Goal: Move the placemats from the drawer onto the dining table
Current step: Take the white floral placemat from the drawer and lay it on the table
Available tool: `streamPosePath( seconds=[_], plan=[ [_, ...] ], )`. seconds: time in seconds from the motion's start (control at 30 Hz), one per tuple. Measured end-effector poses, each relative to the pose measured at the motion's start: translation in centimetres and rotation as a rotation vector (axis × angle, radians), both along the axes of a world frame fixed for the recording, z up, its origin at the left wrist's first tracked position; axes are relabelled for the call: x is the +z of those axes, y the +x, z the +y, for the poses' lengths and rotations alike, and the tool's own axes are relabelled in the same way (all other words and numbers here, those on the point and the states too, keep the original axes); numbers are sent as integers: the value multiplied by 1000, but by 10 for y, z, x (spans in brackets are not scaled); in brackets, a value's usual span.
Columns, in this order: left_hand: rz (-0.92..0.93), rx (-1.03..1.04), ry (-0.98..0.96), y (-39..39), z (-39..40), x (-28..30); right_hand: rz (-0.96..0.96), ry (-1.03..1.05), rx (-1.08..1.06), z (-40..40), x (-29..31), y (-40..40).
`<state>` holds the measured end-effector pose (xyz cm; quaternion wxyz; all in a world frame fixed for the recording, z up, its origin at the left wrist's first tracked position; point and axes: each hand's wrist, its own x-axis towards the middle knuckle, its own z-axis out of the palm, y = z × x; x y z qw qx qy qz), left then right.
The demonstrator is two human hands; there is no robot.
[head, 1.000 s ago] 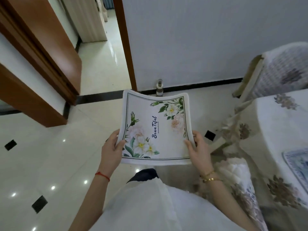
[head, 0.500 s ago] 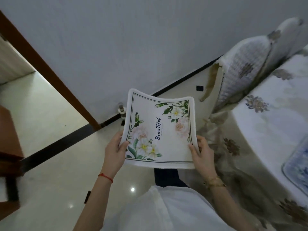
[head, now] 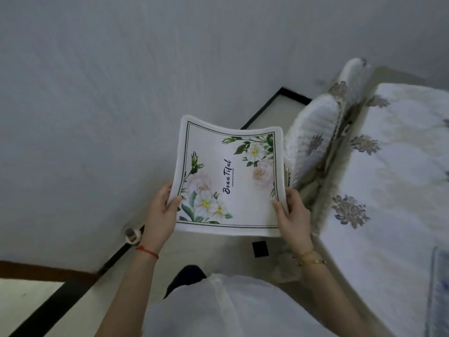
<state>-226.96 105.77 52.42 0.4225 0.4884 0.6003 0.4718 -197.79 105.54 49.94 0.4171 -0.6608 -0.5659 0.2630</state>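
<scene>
Held in the air before the chest, over the floor [head: 218, 254] and left of the dining table [head: 398, 190]: one placemat [head: 230, 176], nearly square, no clear long axis, printed face up. Far edge tipped away toward the wall [head: 121, 93], middle sagging slightly. "Beautiful" lettering running from near edge to far. White, thin dark border, flowers at two opposite corners. Pinched at the near left corner by left hand [head: 159, 215], near right corner by right hand [head: 292, 215]; thumbs on top, fingers underneath. Covered chair [head: 313, 142] just beside the right edge.
</scene>
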Motion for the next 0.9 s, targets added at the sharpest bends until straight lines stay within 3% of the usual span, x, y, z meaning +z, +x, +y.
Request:
streamPosePath(
  seconds=[0.3,0.6,0.9],
  plan=[
    [-30,-317,11,48,208,-8,2,17,-357,104,-12,23],
    [46,-792,48,119,435,3,29,67,-824,220,-9,27],
    [148,-1272,94,250,534,8,93,29,-1219,250,-12,36]
  ],
)
